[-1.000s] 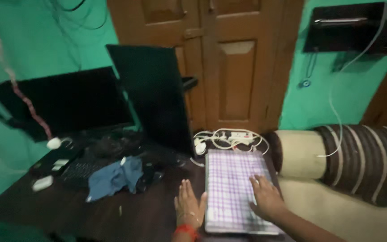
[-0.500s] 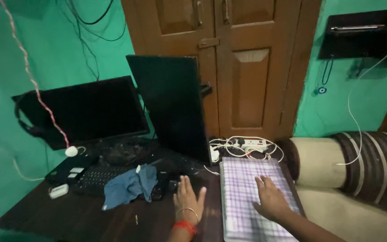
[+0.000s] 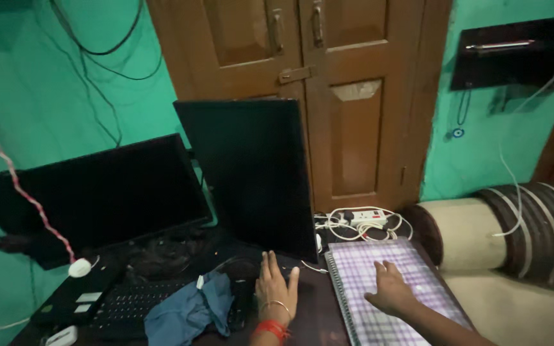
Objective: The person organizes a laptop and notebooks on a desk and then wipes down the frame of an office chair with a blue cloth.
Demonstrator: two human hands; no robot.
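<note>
A person's left hand [image 3: 276, 288] lies flat, fingers spread, gripping nothing, on a dark desk [image 3: 312, 317]; the right hand [image 3: 389, 288] rests open-palmed on a checked spiral notebook [image 3: 418, 275] at the desk's right edge; 2 dark monitors [image 3: 251, 173] stand behind; a blue cloth [image 3: 187, 311] lies left.
</note>
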